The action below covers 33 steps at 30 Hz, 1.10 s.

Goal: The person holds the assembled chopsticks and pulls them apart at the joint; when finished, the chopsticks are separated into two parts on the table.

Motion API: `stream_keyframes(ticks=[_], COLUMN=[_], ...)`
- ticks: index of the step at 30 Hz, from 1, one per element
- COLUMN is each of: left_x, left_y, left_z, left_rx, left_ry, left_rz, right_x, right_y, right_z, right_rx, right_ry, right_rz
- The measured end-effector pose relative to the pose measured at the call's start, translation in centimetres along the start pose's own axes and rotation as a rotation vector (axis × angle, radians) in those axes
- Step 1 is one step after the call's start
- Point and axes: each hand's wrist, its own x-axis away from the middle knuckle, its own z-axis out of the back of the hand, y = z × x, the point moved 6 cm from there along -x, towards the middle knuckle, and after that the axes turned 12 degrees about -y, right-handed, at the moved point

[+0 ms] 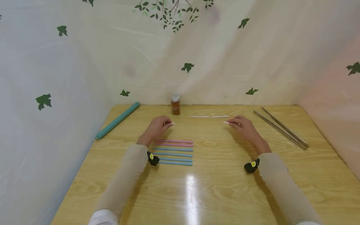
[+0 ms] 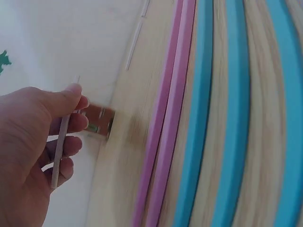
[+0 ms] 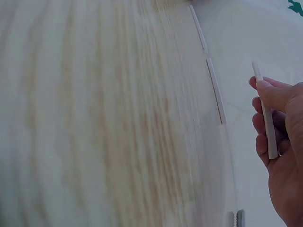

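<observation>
Between thumb and fingers, my left hand (image 1: 157, 127) pinches a short white stick (image 2: 60, 151), whose lower end lies across the curled fingers. It hovers over the table beyond a row of coloured sticks: two pink sticks (image 2: 173, 113) and several blue sticks (image 2: 236, 113). On the right, my right hand (image 1: 245, 128) likewise pinches a short white stick (image 3: 269, 125), its tip poking out past the thumb. Two more white sticks lie end to end near the back edge, a left one (image 1: 200, 116) and a right one (image 1: 220, 117), with a small gap between them.
A small jar (image 1: 175, 107) with brown contents and a silver lid stands at the back of the wooden table (image 1: 225, 193). At the left edge lies a teal rod (image 1: 118, 121); metal tongs (image 1: 289, 132) lie at the right. Pale cloth (image 1: 157, 62) hangs behind.
</observation>
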Motion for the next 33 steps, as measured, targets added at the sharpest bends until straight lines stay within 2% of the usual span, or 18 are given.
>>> stream_keyframes(ticks=[4,10,17,22,29,33], left_x=[-2.0,-4.9,-7.2,-8.3,-9.3,-9.6], left_y=[1.4,3.2,4.2,4.3,5.4,5.6], left_z=[-1.2,-2.7,-4.2,-5.1,-5.7,-6.0], left_rx=[-0.021,0.001,0.083,0.165,0.108,0.094], left_ry=[-0.029,-0.064,-0.086,-0.094,-0.102,-0.104], left_rz=[-0.021,-0.031,-0.029,0.019,0.016,0.040], right_x=[-0.3,-1.0,-1.8,-2.5,-3.3,-3.6], right_y=[1.0,2.2,2.3,2.4,2.4,2.6], right_z=[0.3,0.3,-0.5,-1.3,-2.0,-2.4], right_rx=[0.022,0.000,-0.125,-0.195,-0.218,-0.218], right_ry=[0.026,0.009,-0.032,-0.028,-0.026,-0.031], right_rz=[-0.017,-0.068,-0.108,-0.132,-0.114,-0.119])
